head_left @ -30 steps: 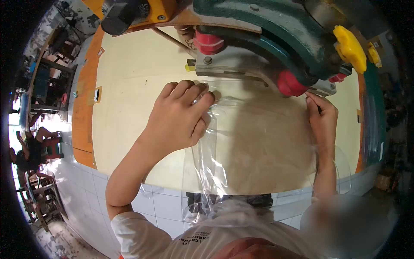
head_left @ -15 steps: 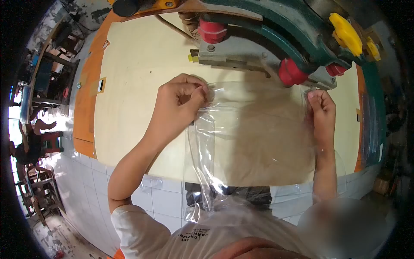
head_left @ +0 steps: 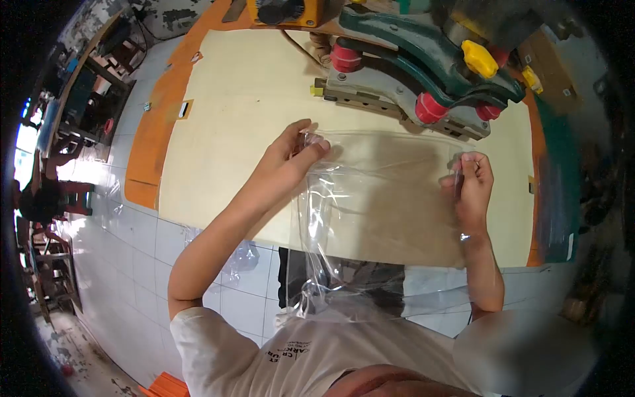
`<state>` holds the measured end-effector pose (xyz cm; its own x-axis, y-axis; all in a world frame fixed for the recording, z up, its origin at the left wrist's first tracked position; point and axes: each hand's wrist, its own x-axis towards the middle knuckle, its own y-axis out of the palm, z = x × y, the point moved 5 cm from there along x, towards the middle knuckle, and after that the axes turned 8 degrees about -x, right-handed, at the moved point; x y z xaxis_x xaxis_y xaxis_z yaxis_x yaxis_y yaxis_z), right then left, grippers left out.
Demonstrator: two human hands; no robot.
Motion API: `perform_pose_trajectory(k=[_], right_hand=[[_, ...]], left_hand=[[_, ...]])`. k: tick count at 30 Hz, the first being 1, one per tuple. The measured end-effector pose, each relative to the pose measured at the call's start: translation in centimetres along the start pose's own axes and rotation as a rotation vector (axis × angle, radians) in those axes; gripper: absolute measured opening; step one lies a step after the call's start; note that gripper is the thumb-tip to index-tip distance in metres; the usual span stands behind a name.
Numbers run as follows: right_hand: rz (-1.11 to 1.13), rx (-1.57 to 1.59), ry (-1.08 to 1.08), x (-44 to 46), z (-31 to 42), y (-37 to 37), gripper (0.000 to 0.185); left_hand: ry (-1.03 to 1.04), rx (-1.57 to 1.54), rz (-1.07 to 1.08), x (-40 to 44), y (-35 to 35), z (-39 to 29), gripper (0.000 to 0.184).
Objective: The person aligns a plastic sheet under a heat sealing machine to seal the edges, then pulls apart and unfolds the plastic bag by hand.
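A wide sheet of clear plastic (head_left: 383,212) is stretched between my hands, its lower part hanging over the table's front edge against my shirt. My left hand (head_left: 294,155) pinches its upper left corner between thumb and fingers. At the upper right corner, my right hand (head_left: 474,182) grips the edge with thumb and curled fingers. Just beyond the sheet's far edge stands a green press machine (head_left: 410,49) with a grey metal bar (head_left: 397,106) and red knobs (head_left: 431,107). Whether the plastic is one layer or a bag, I cannot tell.
The cream-covered table (head_left: 225,132) has orange side edges (head_left: 149,159). A yellow knob (head_left: 479,59) juts from the machine, and an orange-yellow box (head_left: 284,12) sits at the back. Crumpled clear plastic (head_left: 241,258) lies on the tiled floor. A person sits far left on a stool (head_left: 78,198).
Both hands have drawn the plastic sheet back from the metal bar, toward my body. A gap now shows between the right hand and the bar. The camera view has shifted somewhat.
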<state>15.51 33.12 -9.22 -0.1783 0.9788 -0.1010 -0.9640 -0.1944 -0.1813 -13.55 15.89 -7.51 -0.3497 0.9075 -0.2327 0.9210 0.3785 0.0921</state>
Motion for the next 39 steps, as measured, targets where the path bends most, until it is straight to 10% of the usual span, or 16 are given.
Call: perform_pose_trajectory(k=[10, 16, 31, 39], right_hand=[[-0.199, 0.145, -0.48, -8.1, 5.2, -3.2, 0.015], [-0.193, 0.101, -0.502, -10.7, 7.3, -4.7, 0.015], [-0.073, 0.3, -0.024, -8.3, 3.5, -5.5, 0.011], [-0.442, 0.159, -0.483, -10.7, 5.3, -5.0, 0.014]], left_hand=[[-0.062, -0.209, 0.133, -5.9, 1.2, -2.5, 0.079], [0.264, 0.05, 0.16, -9.7, 2.0, -4.0, 0.071], [0.37, 0.14, 0.318, -11.8, 3.9, -2.9, 0.053], [0.539, -0.131, -0.161, -11.0, 5.0, -3.1, 0.032]])
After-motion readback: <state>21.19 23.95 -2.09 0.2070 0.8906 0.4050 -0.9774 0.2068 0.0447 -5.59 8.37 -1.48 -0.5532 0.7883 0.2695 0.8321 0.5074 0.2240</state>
